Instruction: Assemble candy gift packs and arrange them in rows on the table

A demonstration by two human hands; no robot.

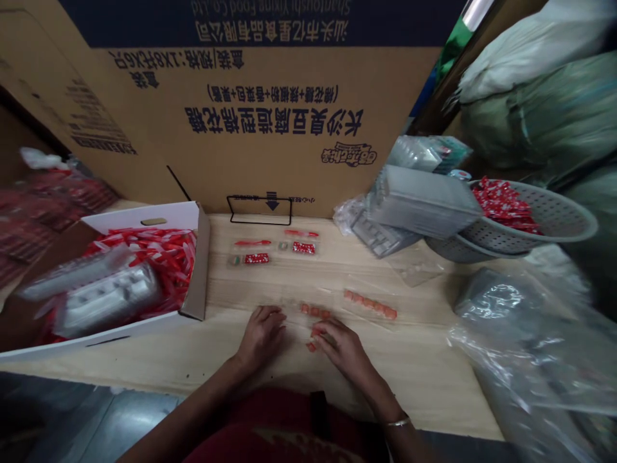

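On the table in front of me lies a clear plastic tray with a short row of small orange-red pieces (315, 311) in it. My left hand (261, 335) is at the tray's left end, its fingers curled together on the edge. With the fingertips of my right hand (343, 349), I pinch a small orange-red piece just below that row. A loose orange-red piece (311, 346) is under those fingertips. To the right, a second clear tray bears a longer row of orange-red pieces (370, 304). The fingers' exact contacts are partly blurred.
Two clear trays with red packets (256, 258) and red sticks (253, 243) lie farther back. A white box (202, 270) of red sticks stands left, a large carton (270, 173) behind. Right are stacked plastic trays (424, 202), a grey basket (569, 222) and plastic bags (525, 360).
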